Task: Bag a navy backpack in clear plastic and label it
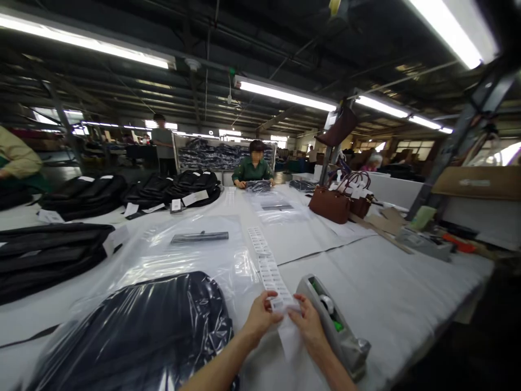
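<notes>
A long strip of printed labels [268, 267] runs down the white table toward me. My left hand [262, 315] pinches the strip's left edge between thumb and fingers. Opposite it, my right hand [307, 320] is closed on the right edge. Below both hands the strip's plain white end hangs down. Just right of my right hand stands a grey tape dispenser [336, 326] with green parts and a white roll inside. Left of my left forearm lies a dark backpack [154, 326] in a clear plastic bag.
Clear plastic bags [203, 258] lie flat ahead. Black backpacks [191, 187] with white tags line the left side. Brown handbags [331, 205] stand at the right, near a metal post. A co-worker in green [254, 168] sits across the table [366, 277].
</notes>
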### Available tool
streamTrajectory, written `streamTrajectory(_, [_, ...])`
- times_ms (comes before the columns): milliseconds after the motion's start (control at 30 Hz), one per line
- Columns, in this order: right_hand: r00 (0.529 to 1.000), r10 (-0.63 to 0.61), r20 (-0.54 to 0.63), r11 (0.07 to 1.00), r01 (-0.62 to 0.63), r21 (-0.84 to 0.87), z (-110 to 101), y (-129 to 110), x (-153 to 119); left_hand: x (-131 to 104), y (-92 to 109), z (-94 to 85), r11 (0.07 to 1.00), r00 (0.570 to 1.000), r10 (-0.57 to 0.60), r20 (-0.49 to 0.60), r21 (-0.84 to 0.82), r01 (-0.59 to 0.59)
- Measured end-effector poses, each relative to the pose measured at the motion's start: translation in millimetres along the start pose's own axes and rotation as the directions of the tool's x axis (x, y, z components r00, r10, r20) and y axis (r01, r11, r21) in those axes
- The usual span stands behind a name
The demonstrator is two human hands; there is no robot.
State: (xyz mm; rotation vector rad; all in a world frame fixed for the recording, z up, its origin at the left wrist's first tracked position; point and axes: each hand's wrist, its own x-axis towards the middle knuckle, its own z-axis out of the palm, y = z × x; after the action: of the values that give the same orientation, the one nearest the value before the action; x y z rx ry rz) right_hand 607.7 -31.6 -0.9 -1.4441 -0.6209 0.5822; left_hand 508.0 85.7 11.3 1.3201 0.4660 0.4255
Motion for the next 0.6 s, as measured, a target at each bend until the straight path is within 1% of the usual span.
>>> streamTrajectory(33, [0.998,-0.043,-0.037,0.988,0.037,-0.149,-0.9,-1.3,0.0,4.0,-4.6,1.3,1.0,1.0,0.021,-0.009,0.003,-0.021])
streamTrajectory(67, [0.991,-0.115,-0.075,0.943,0.085,-0.321,-2.0,-3.4,0.2,7.2,-8.6,1.7,0.999,0.999,0.041,-0.017,0.012,-0.041])
streamTrajectory(100, [0.975,-0.201,-0.098,0.866,0.13,-0.482,-3.1,-6.2,1.1,9.5,-12.0,1.6,0.998,0.998,0.063,-0.022,0.026,-0.062])
streamTrajectory(133, [0.956,-0.277,-0.097,0.779,0.165,-0.605,-4.2,-9.4,2.6,11.1,-14.7,1.1,0.996,0.996,0.085,-0.027,0.044,-0.084])
streamTrajectory(167, [0.945,-0.319,-0.072,0.71,0.189,-0.678,-5.2,-12.5,4.9,11.9,-16.5,0.6,0.992,0.994,0.106,-0.03,0.065,-0.104])
streamTrajectory(200, [0.946,-0.322,-0.032,0.675,0.205,-0.709,-6.1,-15.2,8.0,12.4,-17.8,0.1,0.989,0.992,0.123,-0.032,0.09,-0.12])
streamTrajectory(233, [0.955,-0.297,0.009,0.669,0.215,-0.711,-6.8,-17.2,11.7,12.6,-18.4,-0.4,0.985,0.99,0.135,-0.032,0.116,-0.13])
streamTrajectory(333, [0.972,-0.213,0.098,0.706,0.223,-0.672,-7.1,-18.7,23.7,14.4,-18.8,-2.2,0.972,0.99,0.14,-0.027,0.193,-0.132])
streamTrajectory(433, [0.965,-0.226,0.137,0.72,0.26,-0.643,-4.0,-17.9,29.7,17.5,-20.0,-4.8,0.957,0.992,0.122,-0.04,0.271,-0.107])
streamTrajectory(500, [0.952,-0.263,0.156,0.722,0.302,-0.623,-2.4,-20.4,27.6,17.0,-21.8,-5.3,0.938,0.991,0.109,-0.079,0.338,-0.077])
streamTrajectory(533, [0.95,-0.284,0.129,0.728,0.301,-0.616,-3.3,-23.1,25.2,15.1,-22.6,-4.4,0.925,0.99,0.101,-0.102,0.376,-0.056])
streamTrajectory(600, [0.954,-0.299,-0.033,0.762,0.218,-0.609,-10.7,-30.4,21.8,9.0,-22.2,-0.5,0.893,0.987,0.077,-0.143,0.449,-0.005])
